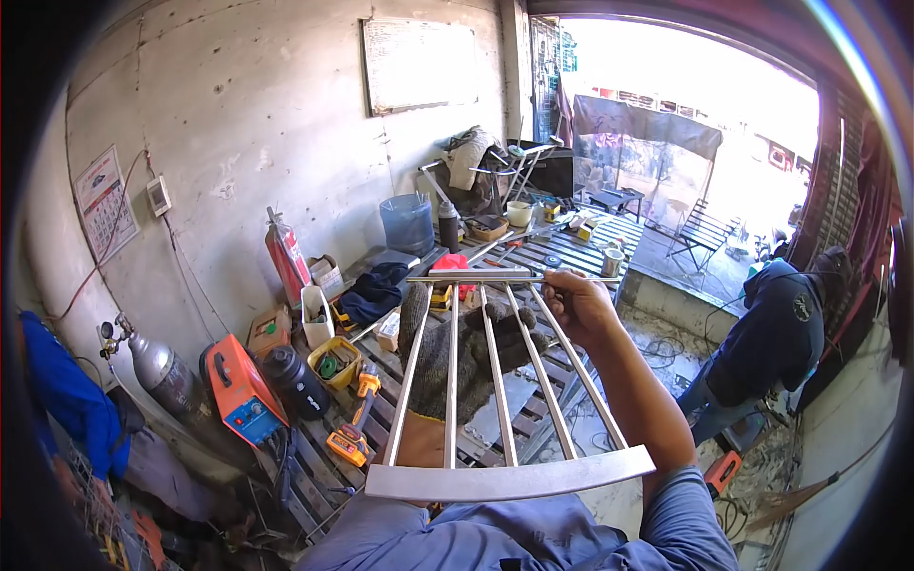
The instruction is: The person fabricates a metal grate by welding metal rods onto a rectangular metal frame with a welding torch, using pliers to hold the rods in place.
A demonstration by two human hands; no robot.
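Observation:
A pale metal frame [509, 481] with several thin bars fanning toward a curved lower rail spans the middle of the view. My right hand [578, 303] is bare and closed on the right end of its narrow top rail. Behind the bars is my left hand [466, 366] in a dark knitted glove, its fingers bent near the right-hand bars; whether they grip the frame cannot be made out. A short metal piece [479, 273] lies along the top rail. Under the frame is the slatted metal workbench [381, 385].
Left on the bench are an orange welding machine [243, 395], a black bottle [295, 381], a yellow power tool [354, 419] and a yellow bin [335, 364]. A gas cylinder [167, 366] and fire extinguisher [288, 252] stand by the wall. A co-worker [771, 328] bends down at right.

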